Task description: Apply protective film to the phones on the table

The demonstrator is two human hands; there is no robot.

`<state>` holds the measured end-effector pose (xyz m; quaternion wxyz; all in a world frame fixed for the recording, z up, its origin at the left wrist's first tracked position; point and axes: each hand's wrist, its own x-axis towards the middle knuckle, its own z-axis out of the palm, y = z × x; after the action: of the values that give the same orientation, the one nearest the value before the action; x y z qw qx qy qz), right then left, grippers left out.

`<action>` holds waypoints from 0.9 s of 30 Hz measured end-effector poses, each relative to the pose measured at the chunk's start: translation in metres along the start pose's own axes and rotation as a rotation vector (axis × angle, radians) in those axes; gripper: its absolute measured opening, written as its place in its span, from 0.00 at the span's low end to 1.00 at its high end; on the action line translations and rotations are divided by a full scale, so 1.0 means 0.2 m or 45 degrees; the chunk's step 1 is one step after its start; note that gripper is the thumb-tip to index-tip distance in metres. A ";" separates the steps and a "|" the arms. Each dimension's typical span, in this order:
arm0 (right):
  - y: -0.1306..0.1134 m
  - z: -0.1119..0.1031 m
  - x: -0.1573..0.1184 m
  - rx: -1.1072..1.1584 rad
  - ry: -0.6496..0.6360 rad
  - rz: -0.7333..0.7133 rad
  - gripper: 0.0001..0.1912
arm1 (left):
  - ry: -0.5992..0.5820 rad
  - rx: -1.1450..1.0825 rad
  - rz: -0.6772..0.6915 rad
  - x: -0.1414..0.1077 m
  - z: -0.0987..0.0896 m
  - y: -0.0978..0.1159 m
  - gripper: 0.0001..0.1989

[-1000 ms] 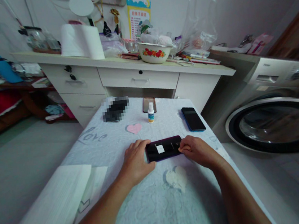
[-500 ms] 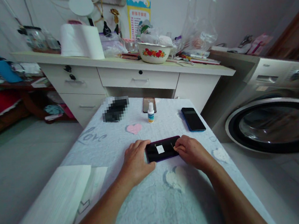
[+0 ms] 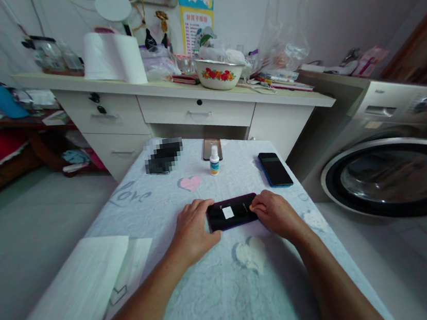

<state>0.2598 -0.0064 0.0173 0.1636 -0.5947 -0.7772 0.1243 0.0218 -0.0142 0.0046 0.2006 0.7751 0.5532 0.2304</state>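
A dark phone (image 3: 239, 214) with a purple edge lies sideways on the cloth-covered table, a small white square (image 3: 228, 212) showing on its face. My left hand (image 3: 195, 227) grips its left end, fingertips at the far edge and thumb at the near one. Over the right end, my right hand (image 3: 276, 211) is closed in a pinch with its fingertips down at the surface. Something small and tan may be between them, too small to make out. Beyond the phone stands a small white spray bottle (image 3: 214, 162) with a blue and orange label.
Another phone (image 3: 275, 169) in a blue case lies at the right, with a brown-rimmed phone case (image 3: 212, 148) behind the bottle. A blurred-out dark object (image 3: 164, 156) is at the far left. A desk (image 3: 198, 112) borders the far side; a washing machine (image 3: 396, 158) stands right.
My right fingertips have shifted slightly right along the phone's surface. My left hand keeps its hold on the left end. The whole view has moved a little.
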 end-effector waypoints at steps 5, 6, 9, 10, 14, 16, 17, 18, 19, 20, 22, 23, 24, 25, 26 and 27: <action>0.05 -0.03 0.00 -0.052 0.022 0.080 0.07 | 0.019 -0.020 0.015 0.00 0.00 -0.01 0.27; 0.05 -0.03 0.01 -0.066 0.027 0.093 0.07 | 0.021 -0.024 0.017 0.00 0.01 -0.01 0.27; 0.06 -0.04 0.01 -0.085 0.039 0.127 0.07 | 0.024 -0.027 0.020 0.00 0.01 -0.01 0.27; 0.06 -0.04 0.01 -0.088 0.041 0.137 0.07 | 0.027 -0.025 0.020 0.00 0.01 -0.01 0.27; 0.06 -0.05 0.00 -0.110 0.044 0.167 0.07 | 0.021 -0.019 0.018 0.00 0.01 -0.01 0.27; 0.06 -0.04 0.00 -0.115 0.043 0.172 0.07 | 0.018 -0.013 0.017 0.00 0.01 -0.01 0.27; 0.06 -0.04 0.00 -0.114 0.041 0.171 0.08 | 0.016 -0.009 0.017 0.00 0.01 -0.01 0.27; 0.05 -0.04 0.00 -0.113 0.042 0.169 0.08 | 0.015 -0.006 0.019 0.00 0.01 -0.01 0.26; 0.05 -0.03 0.00 -0.111 0.042 0.164 0.08 | 0.012 -0.002 0.020 0.00 0.01 -0.01 0.26; 0.04 -0.03 0.01 -0.111 0.040 0.157 0.08 | 0.010 0.000 0.020 0.00 0.01 -0.01 0.26; 0.02 -0.02 0.01 -0.104 0.027 0.138 0.08 | 0.007 0.002 0.018 0.00 0.01 -0.01 0.26; 0.01 -0.01 0.01 -0.097 0.015 0.123 0.08 | 0.008 0.002 0.017 0.00 0.01 -0.01 0.27; 0.00 0.00 0.01 -0.088 0.003 0.107 0.08 | 0.009 0.002 0.015 0.00 0.01 -0.01 0.27; -0.01 0.00 0.01 -0.080 -0.007 0.091 0.08 | 0.010 0.002 0.013 0.00 0.01 -0.01 0.26; -0.02 0.01 0.01 -0.071 -0.014 0.077 0.08 | 0.012 0.003 0.013 0.00 0.01 -0.01 0.26; -0.03 0.02 0.01 -0.061 -0.016 0.060 0.08 | 0.013 0.004 0.014 0.00 0.01 -0.02 0.26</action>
<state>0.2522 -0.0059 0.0174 0.1416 -0.6158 -0.7667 0.1133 0.0206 -0.0131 0.0011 0.1952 0.7773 0.5503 0.2344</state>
